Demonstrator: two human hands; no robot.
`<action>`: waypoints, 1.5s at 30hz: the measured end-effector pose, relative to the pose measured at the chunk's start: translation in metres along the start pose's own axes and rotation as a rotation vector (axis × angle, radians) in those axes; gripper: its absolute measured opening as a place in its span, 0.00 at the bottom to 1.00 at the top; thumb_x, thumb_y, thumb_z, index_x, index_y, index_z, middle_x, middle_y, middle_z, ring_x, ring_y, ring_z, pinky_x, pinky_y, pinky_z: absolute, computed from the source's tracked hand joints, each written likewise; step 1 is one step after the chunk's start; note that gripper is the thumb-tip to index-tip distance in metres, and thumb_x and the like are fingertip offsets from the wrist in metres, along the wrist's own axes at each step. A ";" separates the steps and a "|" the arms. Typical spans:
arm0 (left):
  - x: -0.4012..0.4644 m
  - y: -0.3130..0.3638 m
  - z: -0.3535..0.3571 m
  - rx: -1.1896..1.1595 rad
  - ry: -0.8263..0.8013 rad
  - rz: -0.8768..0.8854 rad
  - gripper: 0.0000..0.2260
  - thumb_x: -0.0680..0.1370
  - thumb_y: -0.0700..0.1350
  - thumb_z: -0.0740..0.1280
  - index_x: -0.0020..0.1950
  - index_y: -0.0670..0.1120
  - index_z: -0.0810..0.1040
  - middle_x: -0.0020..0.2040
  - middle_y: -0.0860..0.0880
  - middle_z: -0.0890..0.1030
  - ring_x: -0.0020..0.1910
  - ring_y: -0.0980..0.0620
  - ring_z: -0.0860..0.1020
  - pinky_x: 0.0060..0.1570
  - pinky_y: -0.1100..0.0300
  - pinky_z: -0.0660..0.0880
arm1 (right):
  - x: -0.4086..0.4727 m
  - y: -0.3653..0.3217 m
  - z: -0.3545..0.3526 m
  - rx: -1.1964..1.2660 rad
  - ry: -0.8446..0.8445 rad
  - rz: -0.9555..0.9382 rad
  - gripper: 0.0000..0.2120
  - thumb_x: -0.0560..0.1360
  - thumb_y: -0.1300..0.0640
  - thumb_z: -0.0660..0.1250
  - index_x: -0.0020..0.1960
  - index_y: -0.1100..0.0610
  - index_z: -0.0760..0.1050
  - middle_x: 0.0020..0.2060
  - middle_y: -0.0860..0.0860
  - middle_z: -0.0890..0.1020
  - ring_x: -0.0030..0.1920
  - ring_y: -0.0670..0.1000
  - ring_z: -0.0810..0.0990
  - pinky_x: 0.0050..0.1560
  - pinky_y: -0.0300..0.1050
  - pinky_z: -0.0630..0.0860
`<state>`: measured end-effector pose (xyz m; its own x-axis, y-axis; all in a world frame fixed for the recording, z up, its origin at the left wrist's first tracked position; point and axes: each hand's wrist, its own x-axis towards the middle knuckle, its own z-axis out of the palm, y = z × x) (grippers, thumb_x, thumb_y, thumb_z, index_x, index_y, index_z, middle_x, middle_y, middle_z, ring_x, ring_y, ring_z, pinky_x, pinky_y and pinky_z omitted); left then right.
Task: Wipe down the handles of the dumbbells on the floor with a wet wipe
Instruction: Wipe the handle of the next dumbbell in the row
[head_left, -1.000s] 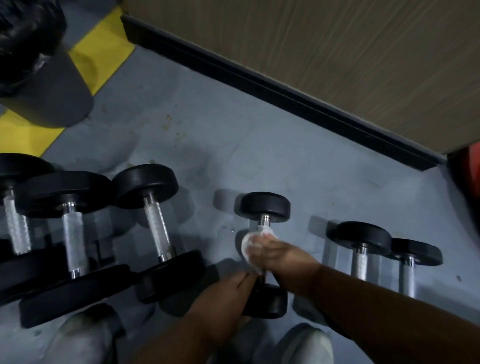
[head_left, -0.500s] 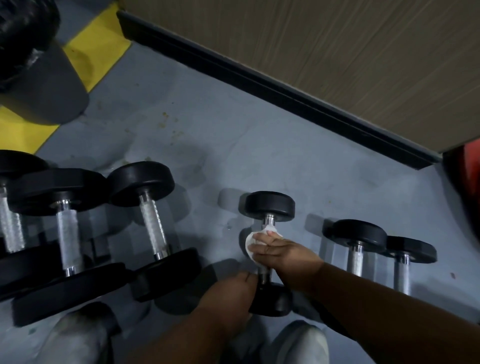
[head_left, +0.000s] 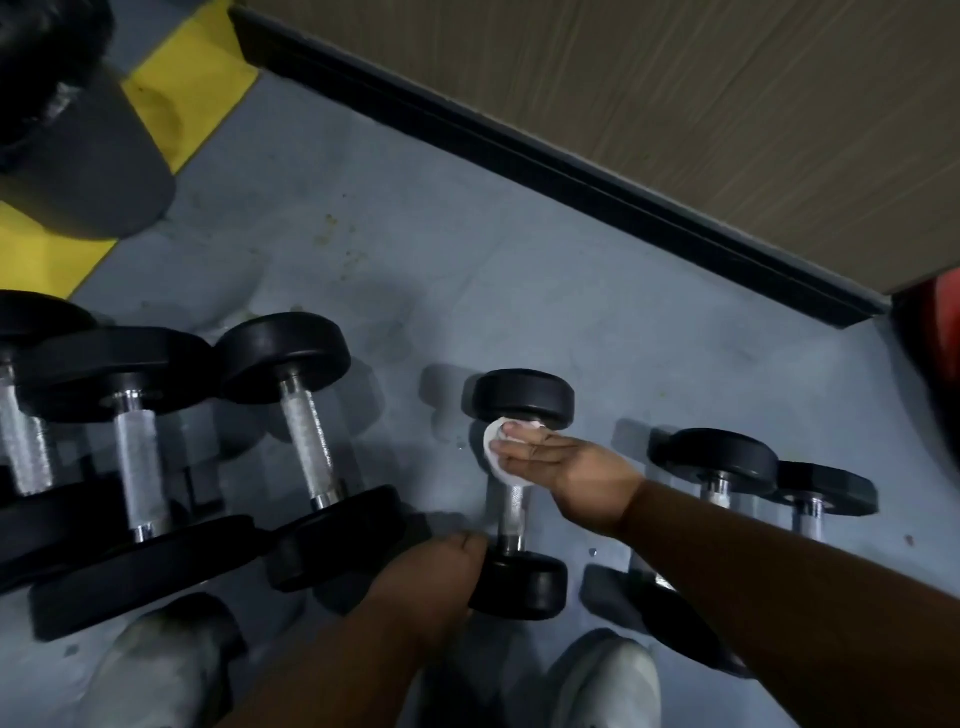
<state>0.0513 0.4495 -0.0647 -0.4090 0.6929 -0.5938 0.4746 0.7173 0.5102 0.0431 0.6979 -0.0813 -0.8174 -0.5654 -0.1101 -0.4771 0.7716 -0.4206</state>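
A small black dumbbell (head_left: 524, 397) with a chrome handle (head_left: 511, 512) lies on the grey floor in the middle. My right hand (head_left: 566, 470) presses a white wet wipe (head_left: 496, 449) around the far end of that handle, just under the far head. My left hand (head_left: 434, 577) grips the near head (head_left: 522, 587) of the same dumbbell from the left. Three larger dumbbells (head_left: 306, 431) lie in a row to the left, and two small ones (head_left: 722, 467) lie to the right, partly hidden by my right forearm.
A wood-grain wall with a black skirting board (head_left: 545, 171) runs diagonally behind the dumbbells. Yellow floor marking (head_left: 187, 93) and a dark round object (head_left: 78, 156) sit at top left. My two light shoes (head_left: 602, 680) stand at the bottom edge. Something red (head_left: 943, 322) shows at the right edge.
My right hand has slid the wipe along the handle away from me, up to the far head, uncovering the near part of the handle. My left hand stays on the near head.
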 end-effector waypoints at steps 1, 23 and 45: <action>-0.001 0.000 -0.001 0.008 0.006 -0.009 0.24 0.76 0.44 0.67 0.71 0.49 0.66 0.67 0.47 0.73 0.64 0.46 0.73 0.63 0.54 0.71 | 0.000 -0.001 0.001 -0.017 0.030 0.023 0.31 0.72 0.68 0.46 0.69 0.58 0.75 0.72 0.51 0.71 0.76 0.51 0.63 0.75 0.44 0.61; -0.017 -0.014 -0.026 0.202 0.116 0.167 0.23 0.73 0.48 0.71 0.65 0.48 0.69 0.63 0.46 0.72 0.60 0.45 0.72 0.57 0.52 0.72 | 0.022 -0.014 0.012 0.081 0.000 -0.123 0.27 0.74 0.72 0.52 0.70 0.61 0.74 0.72 0.55 0.71 0.76 0.53 0.64 0.75 0.53 0.62; -0.022 0.016 -0.029 0.348 0.202 0.335 0.18 0.57 0.54 0.74 0.44 0.52 0.81 0.41 0.52 0.78 0.37 0.49 0.76 0.37 0.59 0.69 | 0.026 -0.001 0.001 0.093 -0.011 -0.082 0.37 0.66 0.78 0.60 0.73 0.58 0.70 0.74 0.52 0.68 0.77 0.49 0.60 0.74 0.53 0.64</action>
<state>0.0448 0.4475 -0.0251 -0.3163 0.9050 -0.2843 0.8220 0.4111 0.3940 0.0224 0.6822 -0.0850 -0.7733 -0.6288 -0.0816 -0.5097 0.6929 -0.5100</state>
